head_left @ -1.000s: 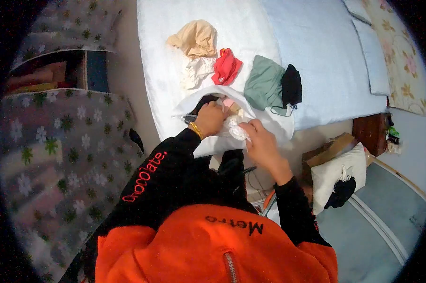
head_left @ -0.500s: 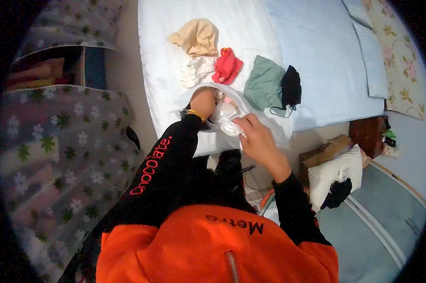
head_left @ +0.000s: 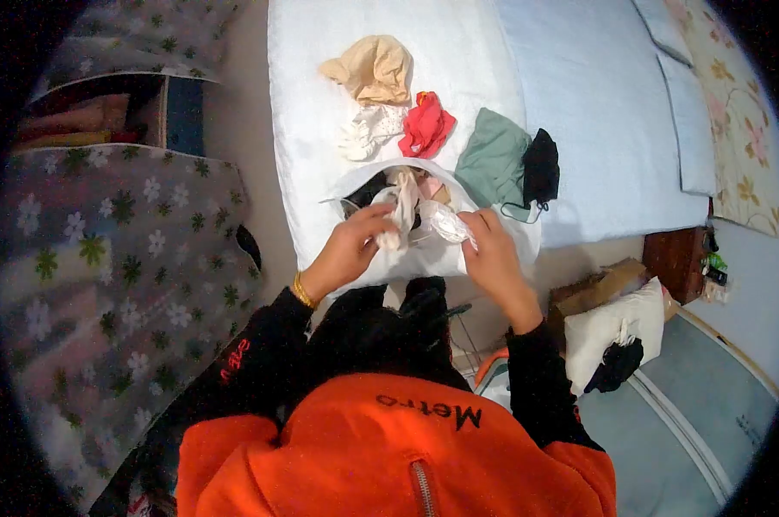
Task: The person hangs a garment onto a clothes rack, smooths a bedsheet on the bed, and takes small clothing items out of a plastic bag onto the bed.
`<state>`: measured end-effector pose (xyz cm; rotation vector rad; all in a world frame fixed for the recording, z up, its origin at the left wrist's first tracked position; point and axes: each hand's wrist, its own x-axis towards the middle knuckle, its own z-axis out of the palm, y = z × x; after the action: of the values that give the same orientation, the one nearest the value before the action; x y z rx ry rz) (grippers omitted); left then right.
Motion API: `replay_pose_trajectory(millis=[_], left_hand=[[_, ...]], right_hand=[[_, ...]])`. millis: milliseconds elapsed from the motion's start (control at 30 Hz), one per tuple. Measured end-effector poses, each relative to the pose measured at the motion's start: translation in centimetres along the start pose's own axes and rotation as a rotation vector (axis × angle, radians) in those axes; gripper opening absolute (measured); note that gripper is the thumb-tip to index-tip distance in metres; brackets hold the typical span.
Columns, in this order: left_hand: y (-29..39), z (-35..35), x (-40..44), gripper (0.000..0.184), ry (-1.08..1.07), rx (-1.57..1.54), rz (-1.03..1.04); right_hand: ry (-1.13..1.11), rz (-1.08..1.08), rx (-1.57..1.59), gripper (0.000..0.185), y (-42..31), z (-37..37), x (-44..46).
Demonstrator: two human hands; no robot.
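Note:
A white bag (head_left: 355, 181) lies with its mouth facing me on the bed edge, with dark, pink and pale cloth showing inside. My left hand (head_left: 348, 252), wearing a gold bracelet, is closed on a pale crumpled cloth (head_left: 402, 202) at the opening. Opposite it, my right hand (head_left: 495, 258) pinches a bunched white cloth (head_left: 445, 224) at the bag's right side; whether this is part of the bag I cannot tell. Beyond the bag lie a white dotted cloth (head_left: 372, 131), a red cloth (head_left: 427, 125) and a beige cloth (head_left: 376, 69).
To the right on the bed (head_left: 596, 95) are a green cloth (head_left: 493, 159) and a black drawstring pouch (head_left: 541, 168). A cardboard box (head_left: 600, 289) and a white pillow-like bag (head_left: 618, 319) stand lower right. A flower-patterned cover (head_left: 131, 276) hangs at left.
My left hand has come out of the bag toward me, now with a pale cloth in its fingers. My right hand keeps its pinch on the white cloth.

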<state>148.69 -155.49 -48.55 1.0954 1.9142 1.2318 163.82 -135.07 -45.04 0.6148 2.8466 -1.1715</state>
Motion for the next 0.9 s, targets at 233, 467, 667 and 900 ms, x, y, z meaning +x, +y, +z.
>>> replay_pose_trajectory(millis=[233, 467, 667, 900], left_hand=[[-2.1, 0.7, -4.1, 0.036, 0.036, -0.078, -0.121], [-1.4, -1.7, -5.0, 0.036, 0.450, -1.683, -0.503], [-2.3, -2.6, -6.3, 0.044, 0.543, -1.917, -0.705], [-0.5, -5.1, -7.3, 0.045, 0.502, -1.868, -0.599]], right_hand=[[-0.063, -0.049, 0.026, 0.036, -0.3, 0.4, -0.3], [-0.081, -0.018, -0.001, 0.036, -0.1, 0.1, -0.7], [-0.083, -0.026, -0.021, 0.035, 0.4, 0.6, -0.9], [-0.102, -0.008, -0.037, 0.035, 0.6, 0.6, -1.1]])
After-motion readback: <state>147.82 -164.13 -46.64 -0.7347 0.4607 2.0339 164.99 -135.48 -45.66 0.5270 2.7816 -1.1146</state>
